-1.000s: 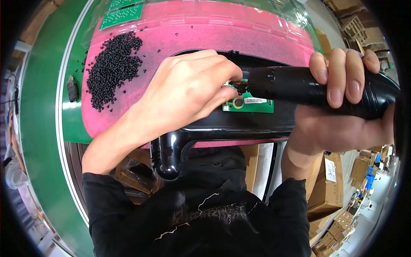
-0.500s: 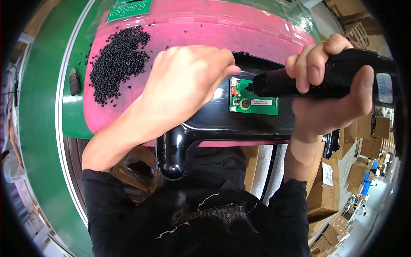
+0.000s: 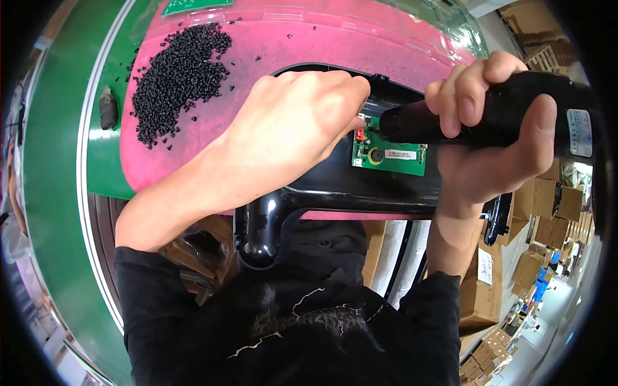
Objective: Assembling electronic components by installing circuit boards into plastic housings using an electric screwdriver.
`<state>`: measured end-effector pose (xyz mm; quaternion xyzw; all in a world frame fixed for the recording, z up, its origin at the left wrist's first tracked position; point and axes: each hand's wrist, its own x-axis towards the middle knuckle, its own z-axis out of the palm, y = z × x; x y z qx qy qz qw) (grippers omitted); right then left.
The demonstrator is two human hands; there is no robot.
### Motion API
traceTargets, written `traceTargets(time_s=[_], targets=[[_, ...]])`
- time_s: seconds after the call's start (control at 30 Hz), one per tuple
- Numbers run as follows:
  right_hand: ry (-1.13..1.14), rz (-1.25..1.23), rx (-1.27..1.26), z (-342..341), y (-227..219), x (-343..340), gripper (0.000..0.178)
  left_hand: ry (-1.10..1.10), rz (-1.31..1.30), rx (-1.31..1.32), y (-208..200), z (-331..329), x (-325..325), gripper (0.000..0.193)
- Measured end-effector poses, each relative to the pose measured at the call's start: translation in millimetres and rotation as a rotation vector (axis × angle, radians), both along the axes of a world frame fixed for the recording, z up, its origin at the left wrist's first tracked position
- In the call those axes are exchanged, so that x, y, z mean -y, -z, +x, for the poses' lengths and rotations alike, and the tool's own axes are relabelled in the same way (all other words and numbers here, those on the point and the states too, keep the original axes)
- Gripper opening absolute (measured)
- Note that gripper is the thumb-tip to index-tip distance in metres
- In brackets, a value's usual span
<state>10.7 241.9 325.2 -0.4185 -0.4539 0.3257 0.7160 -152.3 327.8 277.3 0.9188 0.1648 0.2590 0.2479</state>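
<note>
Apparently midway, the board [image 3: 398, 165] lies inside the black shell [image 3: 380, 193], right hand [image 3: 477, 170] gripping a tool [image 3: 508, 116], left hand [image 3: 302, 119] curled, contents unclear, loose pieces [image 3: 180, 83] unused upper left.

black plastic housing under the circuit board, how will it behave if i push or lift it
Probably stiff: the black plastic housing looks moulded, with clean curved edges. Likely slippery, as its glossy surface throws sharp highlights. It may tip if pressed on its rounded leg, which juts past the near edge of the pink mat.
</note>
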Motion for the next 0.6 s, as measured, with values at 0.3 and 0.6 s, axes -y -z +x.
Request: traceTargets(time_s=[0.3, 0.6], targets=[[0.011, 0.056, 0.12, -5, 5, -6, 0.047, -0.012, 0.021, -0.054, 1, -1, 2, 0.012], [-0.122, 0.024, 0.115, 2, 3, -2, 0.046, 0.068, -0.054, -0.049, -3, 2, 3, 0.015]])
